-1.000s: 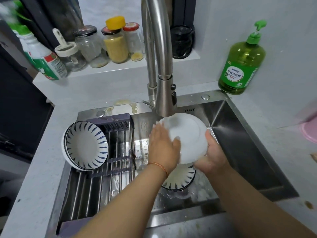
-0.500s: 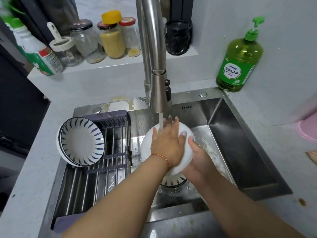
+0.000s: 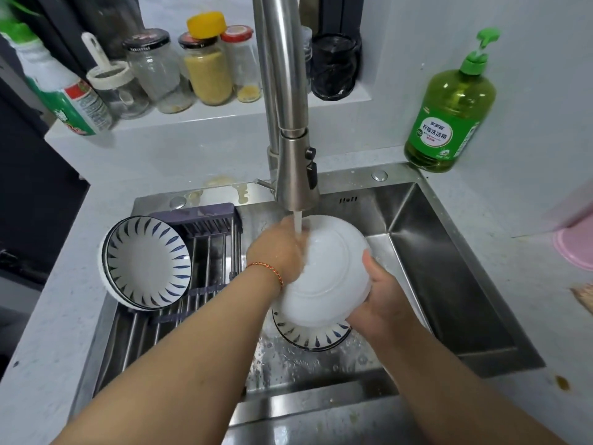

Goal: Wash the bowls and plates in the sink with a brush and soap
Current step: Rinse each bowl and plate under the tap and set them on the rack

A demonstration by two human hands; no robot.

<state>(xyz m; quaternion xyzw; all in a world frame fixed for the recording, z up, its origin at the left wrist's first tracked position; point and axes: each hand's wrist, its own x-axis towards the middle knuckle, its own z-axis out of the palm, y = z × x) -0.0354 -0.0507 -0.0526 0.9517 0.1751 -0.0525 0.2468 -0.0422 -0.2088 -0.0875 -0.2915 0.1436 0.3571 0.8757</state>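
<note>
A white bowl (image 3: 330,271) is tilted with its underside toward me under the running faucet (image 3: 295,175). My right hand (image 3: 382,300) grips its right rim from below. My left hand (image 3: 276,252) lies against the bowl's upper left side, in the water stream, its fingers blurred. Beneath the white bowl, a blue-striped bowl (image 3: 308,335) sits on the wet floor of the sink (image 3: 449,268). Two more striped bowls (image 3: 147,261) lean stacked on the drying rack (image 3: 211,252) at the left. A green soap bottle (image 3: 449,117) stands on the counter at the back right. No brush is in view.
Several jars (image 3: 208,69) and a green-and-white bottle (image 3: 64,101) line the ledge behind the faucet. A pink object (image 3: 577,248) lies at the right edge of the counter. The sink's right half holds no dishes.
The white bowl dropped lower, then shifted right under the stream. My left hand slid from the bowl's middle to its upper left side. My right hand kept its grip on the rim.
</note>
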